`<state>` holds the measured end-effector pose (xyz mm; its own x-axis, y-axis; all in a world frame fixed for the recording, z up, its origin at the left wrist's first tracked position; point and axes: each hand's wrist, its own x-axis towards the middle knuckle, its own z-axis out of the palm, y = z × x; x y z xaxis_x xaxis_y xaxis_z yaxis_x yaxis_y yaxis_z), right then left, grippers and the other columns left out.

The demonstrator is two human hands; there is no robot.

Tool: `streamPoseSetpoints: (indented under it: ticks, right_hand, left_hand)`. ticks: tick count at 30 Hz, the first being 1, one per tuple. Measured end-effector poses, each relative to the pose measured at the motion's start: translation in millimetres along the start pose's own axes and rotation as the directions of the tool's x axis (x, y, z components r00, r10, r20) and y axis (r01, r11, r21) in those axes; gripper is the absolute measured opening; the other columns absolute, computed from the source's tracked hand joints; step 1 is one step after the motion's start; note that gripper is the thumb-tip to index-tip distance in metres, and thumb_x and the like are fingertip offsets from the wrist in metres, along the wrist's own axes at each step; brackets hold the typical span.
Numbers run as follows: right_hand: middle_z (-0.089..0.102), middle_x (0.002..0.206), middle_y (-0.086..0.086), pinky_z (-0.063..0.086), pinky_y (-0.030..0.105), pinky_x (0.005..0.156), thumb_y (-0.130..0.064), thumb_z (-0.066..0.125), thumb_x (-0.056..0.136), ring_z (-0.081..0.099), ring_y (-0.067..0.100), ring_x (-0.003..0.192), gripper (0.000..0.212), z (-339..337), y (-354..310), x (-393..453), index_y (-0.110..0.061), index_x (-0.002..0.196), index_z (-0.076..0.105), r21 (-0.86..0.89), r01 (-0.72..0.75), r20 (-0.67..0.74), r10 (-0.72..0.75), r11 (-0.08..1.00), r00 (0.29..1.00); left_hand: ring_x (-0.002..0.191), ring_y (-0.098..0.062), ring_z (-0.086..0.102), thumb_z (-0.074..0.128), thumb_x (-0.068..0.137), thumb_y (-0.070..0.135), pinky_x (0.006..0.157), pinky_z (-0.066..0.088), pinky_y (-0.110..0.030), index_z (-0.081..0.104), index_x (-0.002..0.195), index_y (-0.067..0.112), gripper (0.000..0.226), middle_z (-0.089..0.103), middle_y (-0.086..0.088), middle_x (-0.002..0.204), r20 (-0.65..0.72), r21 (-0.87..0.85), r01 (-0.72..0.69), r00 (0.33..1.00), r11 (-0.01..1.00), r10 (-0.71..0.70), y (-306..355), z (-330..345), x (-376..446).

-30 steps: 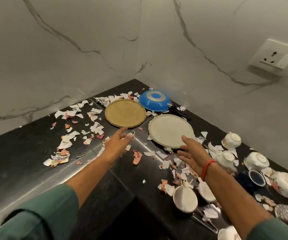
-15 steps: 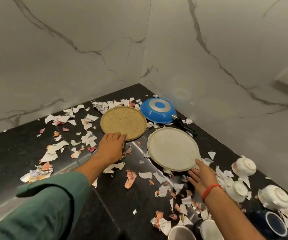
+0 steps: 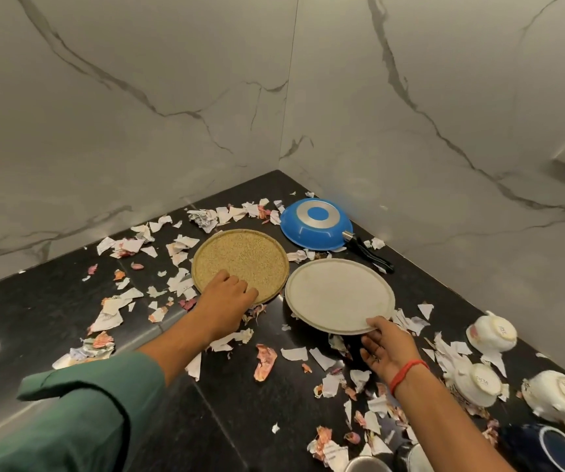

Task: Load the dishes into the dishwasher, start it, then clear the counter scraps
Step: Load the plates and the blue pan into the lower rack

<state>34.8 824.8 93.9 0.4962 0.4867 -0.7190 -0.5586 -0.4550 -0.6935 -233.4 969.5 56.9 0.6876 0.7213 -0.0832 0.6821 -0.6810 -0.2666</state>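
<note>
The left hand (image 3: pixel 223 303) lies palm down on the near edge of the round tan speckled plate (image 3: pixel 240 264), its fingers curled over the rim so that they grip it. This plate sits flat on the black stone counter (image 3: pixel 36 301), in the corner where two white marble-veined walls (image 3: pixel 138 97) meet.

The right hand (image 3: pixel 388 349) is turned palm up at the near rim of the round pale grey plate (image 3: pixel 338 294), thumb on top of the edge and fingers underneath, pinching it; the near edge looks slightly raised off the counter (a dark shadow lies beneath it). A red thread band (image 3: pixel 407 373) circles that wrist.

Just behind the two plates rests an upturned blue frying pan (image 3: pixel 315 224) with a black handle (image 3: pixel 369 253) pointing right. Torn scraps of white and pink paper (image 3: pixel 179 253) are scattered all over the counter around the plates and hands. To the right, well apart from the grey plate, several white cups (image 3: pixel 492 333) lie overturned, and a dark blue bowl (image 3: pixel 546 447) stands near the frame's bottom corner.
</note>
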Motion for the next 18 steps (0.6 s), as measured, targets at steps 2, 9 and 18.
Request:
streamPoseSetpoints:
  ticks: [2,9,18]
  right_hand:
    - [0.058,0.082,0.007,0.046,0.033,0.063,-0.011,0.06,0.092,0.056,0.018,0.073,0.006,0,3,-2,-0.014,0.096,0.06,-0.003,0.013,0.003,-0.013,1.0,1.0]
    - [0.059,0.093,0.01,0.05,0.039,0.072,-0.004,0.05,0.09,0.06,0.023,0.082,0.023,-3,12,-4,-0.016,0.11,0.054,0.014,0.026,0.004,-0.026,1.0,1.0]
    - [0.059,0.098,0.01,0.046,0.049,0.094,-0.011,0.045,0.103,0.059,0.029,0.099,0.019,-4,21,11,-0.018,0.121,0.045,0.022,0.004,-0.017,-0.003,1.0,1.0]
  left_hand:
    - [0.098,-0.024,0.063,0.045,0.103,0.034,0.095,0.036,-0.041,0.058,0.12,0.023,0.025,0.069,-0.001,0.105,0.011,-0.066,-0.029,1.0,0.997,0.03,1,-3,-6]
    - [0.078,-0.016,0.061,0.04,0.105,0.043,0.098,0.047,-0.038,0.062,0.112,0.025,0.028,0.065,0.006,0.083,0.034,-0.336,0.055,0.998,0.94,-0.046,-7,4,-24]
    - [0.14,-0.038,0.039,0.061,0.089,0.068,0.113,0.035,-0.053,0.026,0.157,0.021,0.09,0.04,-0.017,0.153,0.327,-0.425,0.673,0.738,0.605,-0.591,-68,37,-26]
